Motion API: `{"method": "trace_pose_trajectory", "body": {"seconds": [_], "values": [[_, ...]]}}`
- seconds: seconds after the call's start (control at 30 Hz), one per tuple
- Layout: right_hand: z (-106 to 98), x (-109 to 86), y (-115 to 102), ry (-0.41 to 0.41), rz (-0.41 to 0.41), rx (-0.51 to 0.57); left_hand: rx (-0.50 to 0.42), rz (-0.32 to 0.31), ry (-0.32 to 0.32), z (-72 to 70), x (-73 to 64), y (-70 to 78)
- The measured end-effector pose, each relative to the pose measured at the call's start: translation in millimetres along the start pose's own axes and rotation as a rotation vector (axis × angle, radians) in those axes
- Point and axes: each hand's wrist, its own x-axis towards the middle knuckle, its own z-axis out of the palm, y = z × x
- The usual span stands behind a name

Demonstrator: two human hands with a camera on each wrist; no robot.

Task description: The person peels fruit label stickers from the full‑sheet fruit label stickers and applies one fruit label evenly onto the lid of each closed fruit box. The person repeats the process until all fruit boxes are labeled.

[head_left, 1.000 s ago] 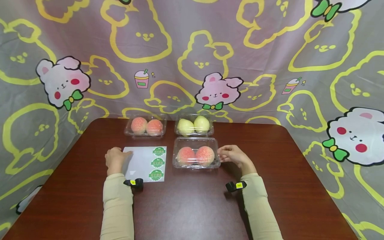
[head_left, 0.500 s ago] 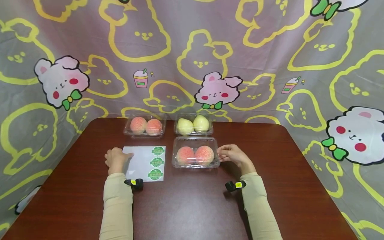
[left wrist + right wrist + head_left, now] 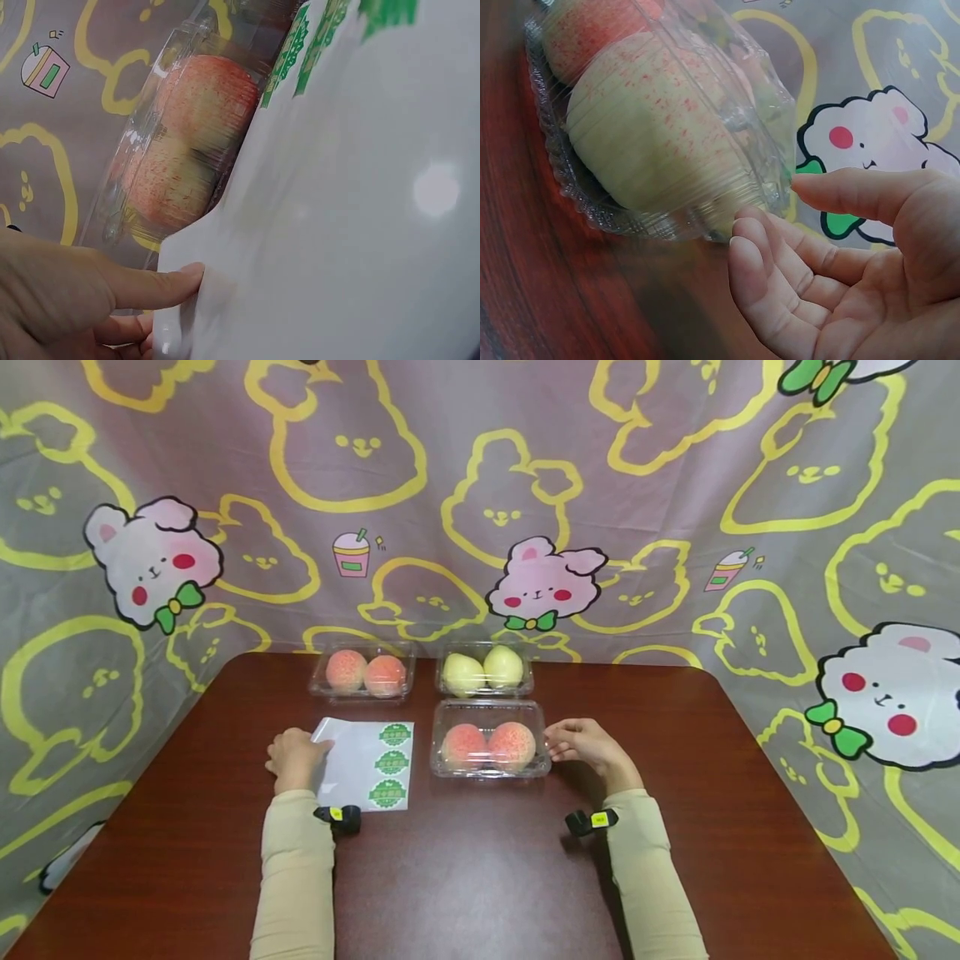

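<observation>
Left hand pinches the white rectangular sheet with round green stickers, underlying fingertips hidden; right hand, loosely curved, lies just beside the clear plastic box of pink peaches, right of the sheet, contact unclear; glossy red-brown table; grey, yellow-patterned curtain, cropped above.
</observation>
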Motion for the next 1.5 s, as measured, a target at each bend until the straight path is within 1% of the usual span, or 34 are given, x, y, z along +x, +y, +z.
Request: {"method": "trace_pose_trajectory", "body": {"seconds": [0.2,0.37,0.53,0.73,0.9,1.03,1.1,1.2,1.33,1.5], "values": [[-1.2,0.2,-1.1,0.009,0.000,0.001,-0.016,0.012,0.004,-1.6,-0.6,-0.3],[-1.9,0.0,-1.1,0.004,-0.008,0.007,-0.055,0.009,-0.033,-6.9,-0.4,-1.8],[-2.9,-0.8,-0.7,0.003,-0.021,0.024,-0.099,0.050,-0.077,-15.8,-1.0,-1.4],[-3.7,-1.7,-1.7,0.005,-0.029,0.024,-0.121,0.096,-0.139,-26.7,-0.9,3.2],[-3.6,-2.6,-3.5,0.029,-0.030,0.017,-0.144,0.132,-0.158,-32.8,-0.7,7.7],[-3.4,-3.0,-4.8,0.052,-0.033,0.013,-0.167,0.156,-0.147,-37.2,-4.2,13.0],[-3.9,-3.6,-5.4,0.063,-0.037,0.010,-0.184,0.168,-0.128,-39.6,-6.8,16.2],[-4.3,-4.7,-7.1,0.090,-0.039,0.004,-0.225,0.164,-0.110,-43.4,-10.5,21.4],[-4.0,-5.9,-10.0,0.120,-0.053,-0.007,-0.271,0.177,-0.082,-48.2,-15.5,28.6],[-3.3,-6.8,-12.4,0.131,-0.070,0.004,-0.294,0.244,-0.010,-53.6,-21.7,35.1]]}}
